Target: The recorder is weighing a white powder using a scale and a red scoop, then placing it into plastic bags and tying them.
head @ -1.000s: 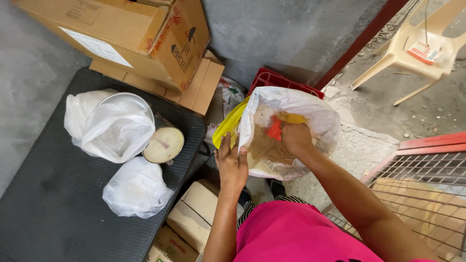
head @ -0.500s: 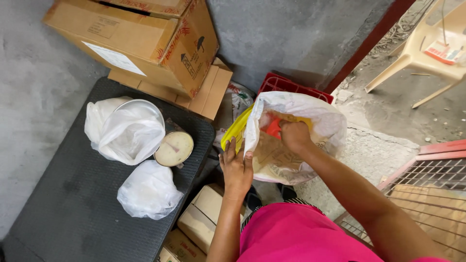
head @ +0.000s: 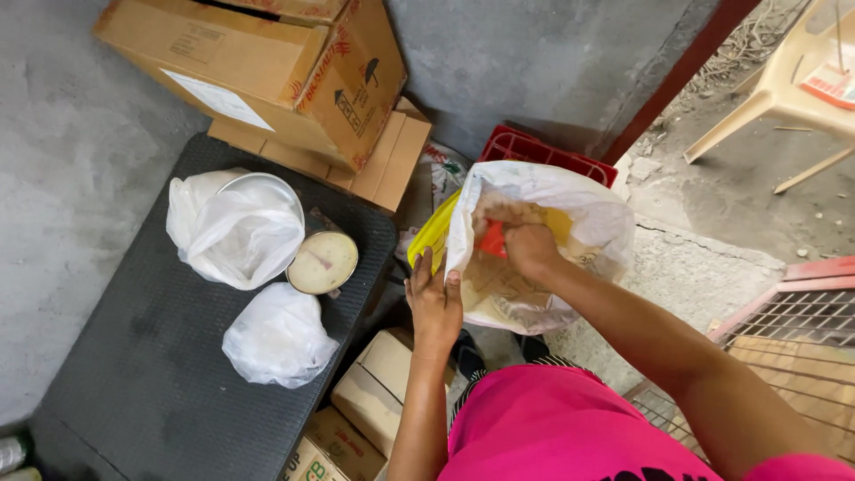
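the right hand [head: 525, 245] has pushed deeper into the white plastic bag [head: 570, 223], fingers closed round a red scoop [head: 492, 239]. the left hand [head: 435, 303] pinches the bag's near rim. behind it stands a red crate [head: 543, 153]; leftward, a tin can [head: 322, 262].

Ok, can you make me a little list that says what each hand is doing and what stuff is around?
left hand: holds the edge of the white plastic bag
right hand: inside the bag, gripping a small red scoop
in the bag: pale grainy stuff
behind the bag: red crate
black mat: two tied white bags, a round tin
by the wall: cardboard boxes
far right: plastic chair
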